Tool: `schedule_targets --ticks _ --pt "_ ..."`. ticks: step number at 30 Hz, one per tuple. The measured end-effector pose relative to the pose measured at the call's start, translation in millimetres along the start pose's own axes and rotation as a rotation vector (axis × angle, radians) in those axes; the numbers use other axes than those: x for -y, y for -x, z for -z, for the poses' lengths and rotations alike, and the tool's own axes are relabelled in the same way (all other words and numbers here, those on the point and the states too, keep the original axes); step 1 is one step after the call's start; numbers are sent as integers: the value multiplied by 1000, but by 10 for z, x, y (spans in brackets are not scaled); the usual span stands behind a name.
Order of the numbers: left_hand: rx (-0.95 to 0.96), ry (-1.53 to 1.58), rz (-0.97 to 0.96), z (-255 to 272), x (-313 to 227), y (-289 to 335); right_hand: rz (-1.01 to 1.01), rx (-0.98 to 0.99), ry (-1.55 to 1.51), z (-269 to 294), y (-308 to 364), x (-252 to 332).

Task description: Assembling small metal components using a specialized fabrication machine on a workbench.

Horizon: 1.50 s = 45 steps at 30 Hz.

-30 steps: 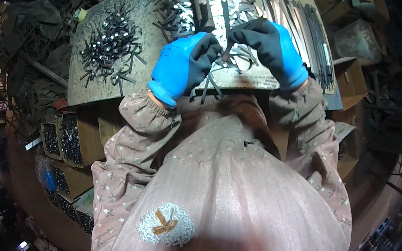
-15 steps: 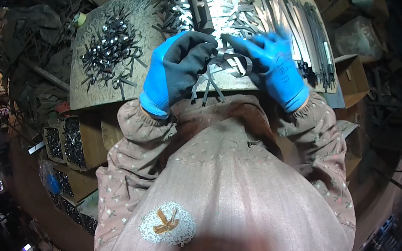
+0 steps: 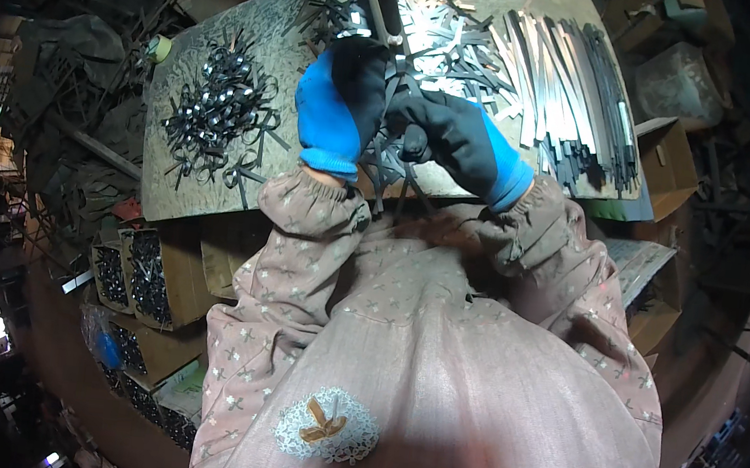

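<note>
head view: fingers of left hand curled narrow around dark metal strips; fingers of right hand clenched on same bundle, held just over near edge of surface. heap of bent dark clips left, long flat silver strips right, cardboard boxes below.

Shiny metal strips; matt worn board; rubbery gloves.

Bright overhead light on desk; glare off metal strips at top. Dim, murky surroundings, black vignette at corners. Strong fisheye bending toward rim. Blown-out spot at lower left. Centre fairly sharp, edges soft.
</note>
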<state>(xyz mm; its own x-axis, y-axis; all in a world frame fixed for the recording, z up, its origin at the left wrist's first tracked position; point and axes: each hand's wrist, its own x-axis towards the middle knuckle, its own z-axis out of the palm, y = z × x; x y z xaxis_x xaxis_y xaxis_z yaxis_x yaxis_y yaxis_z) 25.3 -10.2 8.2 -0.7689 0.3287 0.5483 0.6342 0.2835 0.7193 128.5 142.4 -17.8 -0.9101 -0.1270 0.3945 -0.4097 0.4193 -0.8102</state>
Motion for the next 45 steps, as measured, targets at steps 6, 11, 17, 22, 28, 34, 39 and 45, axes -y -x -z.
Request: schedule_targets --ticks 6,11,17,22,28,34,39,45 --pt "4 170 106 -165 166 -225 47 -9 -105 126 -249 -61" --pt "84 66 141 -96 354 -360 8 38 -181 172 -348 -46" --pt "215 -48 62 -37 457 -484 -6 -70 -290 98 -297 -240" --pt "364 -273 -423 90 457 -575 29 -15 -67 173 -324 -37" --pt "321 34 -101 89 328 -292 -232 -260 -332 42 -10 -150" --pt "402 -278 -370 558 690 308 -396 -382 -154 194 796 -58" --pt "130 180 84 1379 1100 262 -450 -488 -242 266 1486 -373" --pt "-24 508 897 1418 1301 930 -476 -592 -214 194 1706 -569"
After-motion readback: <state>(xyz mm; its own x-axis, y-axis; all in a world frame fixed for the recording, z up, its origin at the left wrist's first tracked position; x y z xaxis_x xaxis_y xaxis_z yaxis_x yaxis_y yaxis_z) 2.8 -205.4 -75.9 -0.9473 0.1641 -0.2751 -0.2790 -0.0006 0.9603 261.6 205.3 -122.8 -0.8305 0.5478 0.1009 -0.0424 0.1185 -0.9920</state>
